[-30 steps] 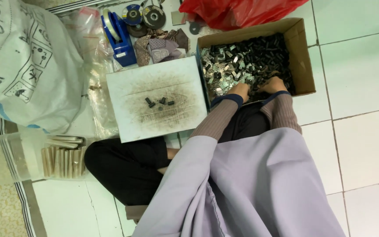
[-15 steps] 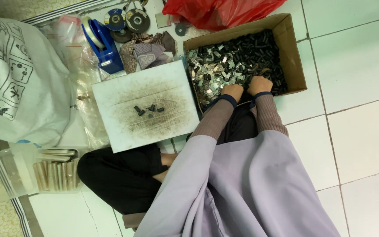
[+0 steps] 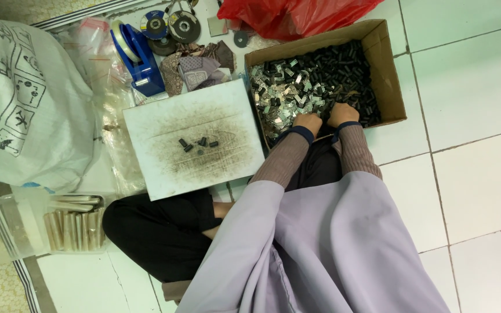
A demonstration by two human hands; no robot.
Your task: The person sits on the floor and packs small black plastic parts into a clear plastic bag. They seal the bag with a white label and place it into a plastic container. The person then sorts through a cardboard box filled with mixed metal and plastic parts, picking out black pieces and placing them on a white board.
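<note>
A person sits cross-legged on a white tiled floor, seen from above. Both hands reach into a brown cardboard box [image 3: 388, 69] straight ahead. The left hand [image 3: 307, 123] and right hand [image 3: 343, 113] rest side by side, fingers curled down into a heap of small silver metal clips [image 3: 288, 93] and black cylinders [image 3: 343, 61]; whether they grip any piece cannot be told. The clips look sharp-edged, so digging in bare-handed could nick a finger, and a snagged handful could scatter pieces. Left of the box lies a smudged white board [image 3: 195, 139] bearing a few black cylinders. Further left slumps a white woven sack [image 3: 24, 98] with black pictogram squares (handling symbols). A red plastic bag [image 3: 297, 16] sits behind the box
</note>
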